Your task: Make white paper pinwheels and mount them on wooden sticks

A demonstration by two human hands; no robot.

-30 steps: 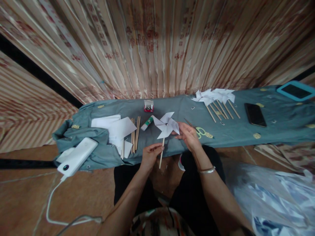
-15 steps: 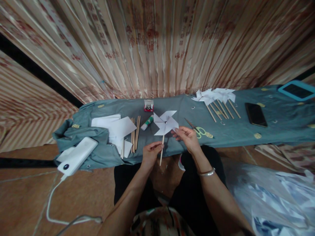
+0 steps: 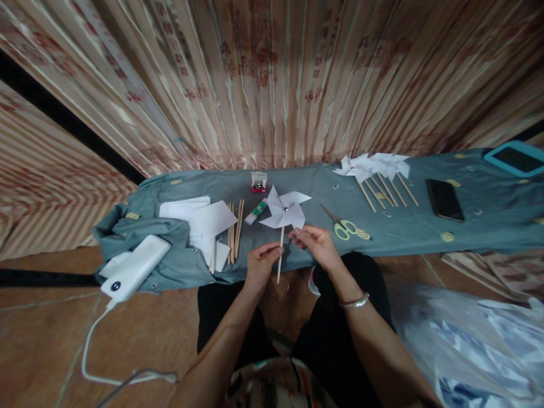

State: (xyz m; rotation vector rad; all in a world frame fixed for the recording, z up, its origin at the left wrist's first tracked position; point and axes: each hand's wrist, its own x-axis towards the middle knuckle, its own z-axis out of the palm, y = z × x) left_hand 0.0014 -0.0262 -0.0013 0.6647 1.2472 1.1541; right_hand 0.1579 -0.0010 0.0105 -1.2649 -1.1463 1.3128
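My left hand [image 3: 260,262] pinches the wooden stick of a white paper pinwheel [image 3: 284,208] and holds it upright over the near edge of the blue-grey cloth [image 3: 382,226]. Just to the right, the fingertips of my right hand [image 3: 315,242] touch the lower blade of the pinwheel. A silver bangle sits on my right wrist. The pinwheel's pin shows at its centre.
On the cloth lie white paper sheets [image 3: 199,218], loose sticks [image 3: 234,226], a glue stick [image 3: 255,211], a red pin box [image 3: 258,182], yellow-green scissors [image 3: 346,225], several finished pinwheels [image 3: 376,170], a black phone [image 3: 445,199] and a tablet [image 3: 516,158]. A white power bank [image 3: 134,269] with a cable lies at the left.
The pinwheel's blades have turned round the pin. My right hand has slid left and down along the blades, closer to the stick. My left hand keeps its hold.
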